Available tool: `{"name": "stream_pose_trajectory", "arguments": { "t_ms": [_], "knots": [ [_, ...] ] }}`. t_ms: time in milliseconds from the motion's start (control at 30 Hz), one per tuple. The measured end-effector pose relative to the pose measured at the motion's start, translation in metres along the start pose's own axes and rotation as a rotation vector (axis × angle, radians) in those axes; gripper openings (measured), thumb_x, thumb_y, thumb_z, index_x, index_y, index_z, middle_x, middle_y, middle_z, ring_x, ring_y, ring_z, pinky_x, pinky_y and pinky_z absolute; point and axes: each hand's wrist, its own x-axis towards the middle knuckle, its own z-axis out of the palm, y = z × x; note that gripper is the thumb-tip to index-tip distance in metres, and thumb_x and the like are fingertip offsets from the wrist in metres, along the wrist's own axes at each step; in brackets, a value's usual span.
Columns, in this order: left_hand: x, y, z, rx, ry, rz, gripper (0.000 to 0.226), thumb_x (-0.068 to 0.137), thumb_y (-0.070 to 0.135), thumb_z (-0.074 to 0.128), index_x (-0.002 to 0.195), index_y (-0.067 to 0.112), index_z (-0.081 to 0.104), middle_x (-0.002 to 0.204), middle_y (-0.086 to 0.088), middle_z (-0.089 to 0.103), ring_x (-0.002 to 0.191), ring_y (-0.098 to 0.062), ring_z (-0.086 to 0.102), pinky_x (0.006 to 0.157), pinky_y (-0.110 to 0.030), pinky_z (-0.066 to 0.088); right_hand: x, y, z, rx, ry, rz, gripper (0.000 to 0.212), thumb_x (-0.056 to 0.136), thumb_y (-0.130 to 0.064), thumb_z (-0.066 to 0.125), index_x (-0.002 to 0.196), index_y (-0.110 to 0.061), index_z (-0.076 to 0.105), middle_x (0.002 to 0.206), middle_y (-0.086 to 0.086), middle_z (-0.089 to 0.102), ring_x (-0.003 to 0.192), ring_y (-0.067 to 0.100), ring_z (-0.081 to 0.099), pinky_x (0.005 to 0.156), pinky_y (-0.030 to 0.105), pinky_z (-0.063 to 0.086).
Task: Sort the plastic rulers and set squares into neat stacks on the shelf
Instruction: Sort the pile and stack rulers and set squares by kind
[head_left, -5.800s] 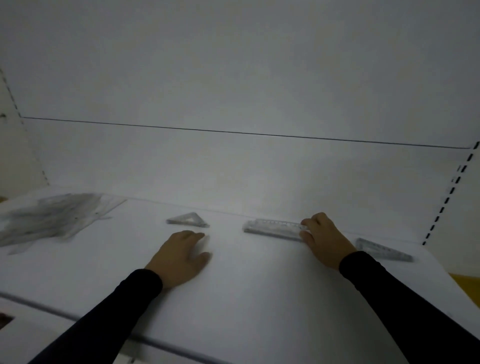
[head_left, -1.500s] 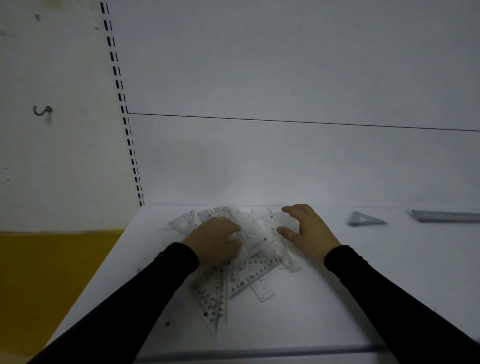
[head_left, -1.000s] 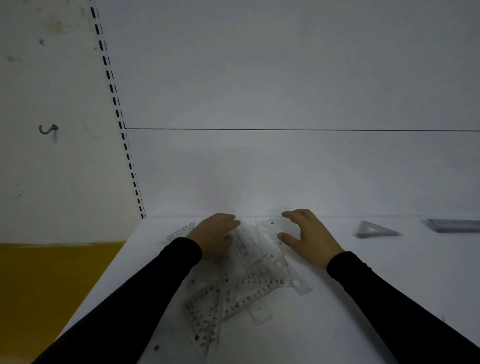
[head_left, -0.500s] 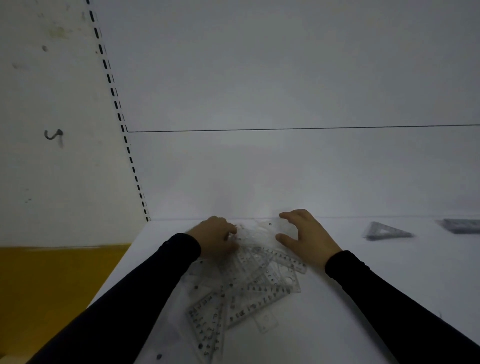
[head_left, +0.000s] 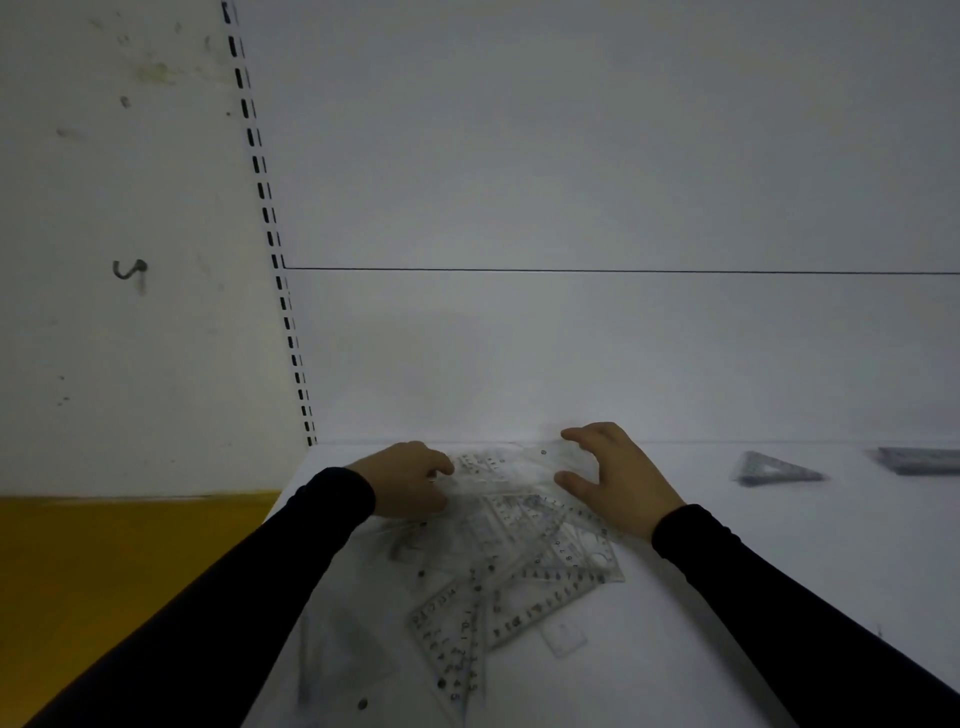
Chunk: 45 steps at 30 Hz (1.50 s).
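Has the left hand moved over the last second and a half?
Yes. The left hand has slid from mid-pile toward the back wall, now gripping the far end of the ruler pile.

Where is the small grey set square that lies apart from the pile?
In the head view, the set square lies on the shelf at the far right, between the right hand and a grey ruler stack.
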Motion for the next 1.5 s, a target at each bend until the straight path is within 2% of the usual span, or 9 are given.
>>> {"name": "stream_pose_trajectory", "arguments": {
  "t_ms": [200,367,467,667,833,967,1200,1367,1500],
  "knots": [
    [-0.008,-0.010,0.012,-0.024,0.126,0.057,0.049,0.093,0.050,0.050,0.132,0.021,0.050,0.133,-0.001,0.052,0.114,-0.017,0.051,0.094,-0.026,0.038,-0.017,-0.010,0.002,-0.051,0.003,0.022,0.052,0.089,-0.035,0.060,0.136,-0.023,0.044,0.136,-0.003,0.040,0.120,0.011,0.045,0.096,0.013,0.028],
    [-0.016,-0.040,0.010,-0.179,0.225,0.096,0.042,0.085,0.047,0.063,0.121,0.027,0.059,0.100,0.009,0.058,0.087,-0.006,0.051,0.076,-0.017,0.036,-0.047,0.002,-0.010,-0.114,0.055,0.106,0.048,0.090,-0.029,0.060,0.135,-0.022,0.045,0.144,-0.001,0.036,0.131,0.013,0.037,0.102,0.012,0.020],
    [-0.016,-0.033,0.012,-0.220,0.319,0.130,0.038,0.085,0.044,0.064,0.118,0.026,0.061,0.094,0.010,0.058,0.083,-0.004,0.051,0.069,-0.011,0.035,-0.063,0.008,-0.025,-0.117,0.100,0.161,0.049,0.090,-0.029,0.060,0.136,-0.020,0.045,0.145,0.000,0.036,0.133,0.013,0.035,0.103,0.013,0.020],
    [-0.017,0.018,0.008,-0.245,0.363,0.232,0.036,0.085,0.043,0.064,0.116,0.025,0.061,0.094,0.009,0.060,0.081,-0.004,0.053,0.070,-0.011,0.036,-0.096,0.024,-0.061,-0.063,0.144,0.241,0.055,0.086,-0.029,0.066,0.135,-0.018,0.044,0.129,0.001,0.052,0.107,0.003,0.048,0.092,0.014,0.031],
    [-0.009,0.075,0.013,-0.233,0.356,0.251,0.039,0.084,0.048,0.065,0.115,0.025,0.061,0.093,0.008,0.060,0.079,-0.004,0.053,0.069,-0.012,0.036,-0.128,0.059,-0.095,-0.044,0.180,0.348,0.056,0.082,-0.031,0.071,0.130,-0.013,0.050,0.116,0.005,0.060,0.104,0.013,0.059,0.092,0.021,0.042],
    [0.002,0.138,0.026,-0.247,0.391,0.242,0.035,0.086,0.040,0.065,0.116,0.023,0.063,0.094,0.008,0.062,0.083,-0.008,0.055,0.073,-0.017,0.037,-0.157,0.099,-0.131,-0.045,0.145,0.357,0.053,0.083,-0.032,0.069,0.128,-0.011,0.053,0.110,0.003,0.059,0.091,0.009,0.057,0.085,0.015,0.039],
    [0.007,0.233,0.051,-0.308,0.438,0.153,0.037,0.086,0.035,0.065,0.120,0.021,0.061,0.098,0.008,0.061,0.092,-0.011,0.055,0.078,-0.019,0.036,-0.179,0.175,-0.179,-0.092,0.056,0.214,0.045,0.085,-0.036,0.065,0.122,-0.011,0.057,0.107,0.002,0.062,0.087,0.009,0.050,0.079,0.014,0.034],
    [-0.002,0.250,0.061,-0.379,0.455,0.050,0.030,0.084,0.035,0.068,0.112,0.028,0.062,0.092,0.014,0.061,0.087,-0.006,0.056,0.069,-0.010,0.037,-0.168,0.204,-0.186,-0.011,-0.010,0.181,0.048,0.082,-0.037,0.069,0.123,-0.013,0.057,0.101,-0.006,0.060,0.091,0.009,0.053,0.079,0.015,0.034],
    [0.000,0.247,0.058,-0.402,0.491,-0.025,0.024,0.083,0.035,0.069,0.106,0.030,0.063,0.093,0.013,0.063,0.089,-0.005,0.057,0.071,-0.013,0.037,-0.141,0.218,-0.185,0.021,-0.054,0.129,0.053,0.082,-0.038,0.068,0.128,-0.016,0.053,0.110,-0.002,0.060,0.099,0.011,0.054,0.082,0.017,0.034]
  ]
}}
